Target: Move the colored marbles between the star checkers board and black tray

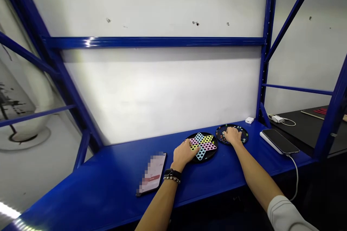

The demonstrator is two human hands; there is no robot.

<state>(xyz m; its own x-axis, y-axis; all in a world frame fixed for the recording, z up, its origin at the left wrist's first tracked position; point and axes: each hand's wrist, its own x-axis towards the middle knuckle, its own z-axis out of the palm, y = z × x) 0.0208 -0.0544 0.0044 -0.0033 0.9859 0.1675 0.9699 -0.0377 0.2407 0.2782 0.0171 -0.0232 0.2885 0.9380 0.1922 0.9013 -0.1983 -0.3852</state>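
Note:
A Chinese checkers board point(201, 154) with a star of pink, yellow and blue points on a round black base lies on the blue shelf. My left hand point(184, 154) grips its left side, thumb on the star and the other fingers bent over the edge. Right of it sits a round black tray point(244, 138) holding several small coloured marbles. My right hand point(233, 135) reaches down into this tray, its fingers curled among the marbles. The back of that hand hides its fingertips and whatever may be between them.
The blue shelf point(114, 173) has blue metal uprights and a crossbar point(162, 42) before a white wall. A phone point(154, 174) lies left of my left wrist. At right, another phone point(280, 140) rests on a white block with a cable, and a small white adapter point(249, 120) sits behind.

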